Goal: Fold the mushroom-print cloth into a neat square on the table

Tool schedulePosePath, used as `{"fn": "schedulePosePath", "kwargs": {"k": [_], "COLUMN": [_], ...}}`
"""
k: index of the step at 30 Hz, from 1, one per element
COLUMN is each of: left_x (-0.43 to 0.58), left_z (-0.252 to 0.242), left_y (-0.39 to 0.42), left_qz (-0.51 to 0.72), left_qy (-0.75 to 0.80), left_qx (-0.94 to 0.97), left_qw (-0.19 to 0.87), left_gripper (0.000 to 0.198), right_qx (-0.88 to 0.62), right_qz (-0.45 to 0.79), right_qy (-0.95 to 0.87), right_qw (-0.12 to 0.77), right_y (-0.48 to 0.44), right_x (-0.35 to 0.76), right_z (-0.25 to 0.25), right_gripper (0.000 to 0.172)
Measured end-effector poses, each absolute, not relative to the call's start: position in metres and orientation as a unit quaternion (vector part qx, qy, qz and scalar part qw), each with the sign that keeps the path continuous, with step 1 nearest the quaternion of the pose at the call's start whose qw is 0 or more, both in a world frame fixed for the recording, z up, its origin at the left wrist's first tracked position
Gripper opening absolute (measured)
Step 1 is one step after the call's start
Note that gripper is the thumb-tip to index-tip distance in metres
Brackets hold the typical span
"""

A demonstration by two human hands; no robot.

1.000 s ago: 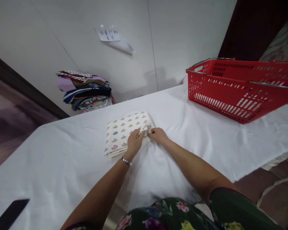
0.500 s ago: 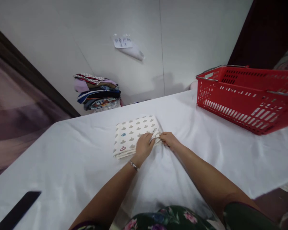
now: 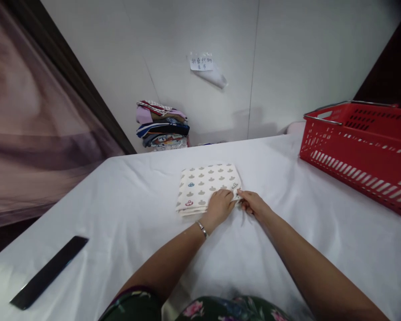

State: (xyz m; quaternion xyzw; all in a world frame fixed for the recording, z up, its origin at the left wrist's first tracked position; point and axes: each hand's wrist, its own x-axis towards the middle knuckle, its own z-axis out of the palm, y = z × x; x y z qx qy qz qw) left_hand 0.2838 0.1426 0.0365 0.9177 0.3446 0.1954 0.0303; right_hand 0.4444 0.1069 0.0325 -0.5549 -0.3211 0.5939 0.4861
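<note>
A folded cream cloth (image 3: 203, 183) printed with grey motifs, plus a blue one and a red one, lies flat on the white-covered table (image 3: 130, 205). My left hand (image 3: 220, 206), with a silver bracelet at its wrist, rests on the cloth's near right part, fingers curled at the corner. Just to its right, my right hand (image 3: 254, 204) pinches the same near right corner between thumb and fingers. The corner is bunched up between both hands, and the fingertips partly hide it.
A red plastic basket (image 3: 364, 156) with metal handles stands at the right. A dark flat bar (image 3: 50, 272) lies at the front left. Behind the table's far edge is a stack of folded clothes (image 3: 163, 125), by a wall with a paper note (image 3: 201, 62). A curtain (image 3: 36, 125) hangs at left.
The view has shifted, so everything appears farther right and more of the dark bar shows. Both hands stay at the cloth's near right corner, with little change in their grip.
</note>
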Motion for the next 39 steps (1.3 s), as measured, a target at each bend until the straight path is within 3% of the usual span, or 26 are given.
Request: {"fn": "schedulePosePath", "kwargs": {"k": [5,12,17,23,29,39], "left_x": [0.283,0.271,0.208,0.113,0.103,0.125], "left_z": [0.042,0.046,0.045,0.038,0.030,0.029], "left_y": [0.141,0.136,0.142,0.142,0.135,0.133], "left_qz": [0.177,0.174,0.205,0.276,0.321,0.373], "left_qy": [0.318,0.298,0.310,0.442,0.577,0.584], "left_qx": [0.931,0.938,0.928,0.853,0.725,0.640], "left_qw": [0.024,0.029,0.015,0.011,0.197,0.333], "left_gripper": [0.025,0.031,0.033,0.030,0.040,0.032], "right_qx": [-0.528,-0.578,-0.558,-0.560,-0.572,-0.587], "right_qz": [0.641,0.560,0.578,0.571,0.557,0.523], "right_qy": [-0.298,-0.321,-0.311,-0.321,-0.324,-0.336], "right_qw": [0.472,0.499,0.508,0.508,0.507,0.519], "right_y": [0.108,0.109,0.110,0.109,0.106,0.108], "right_x": [0.447,0.442,0.446,0.446,0.445,0.448], "right_z": [0.032,0.020,0.018,0.017,0.018,0.015], "right_gripper": [0.048,0.027,0.024,0.023,0.021,0.021]}}
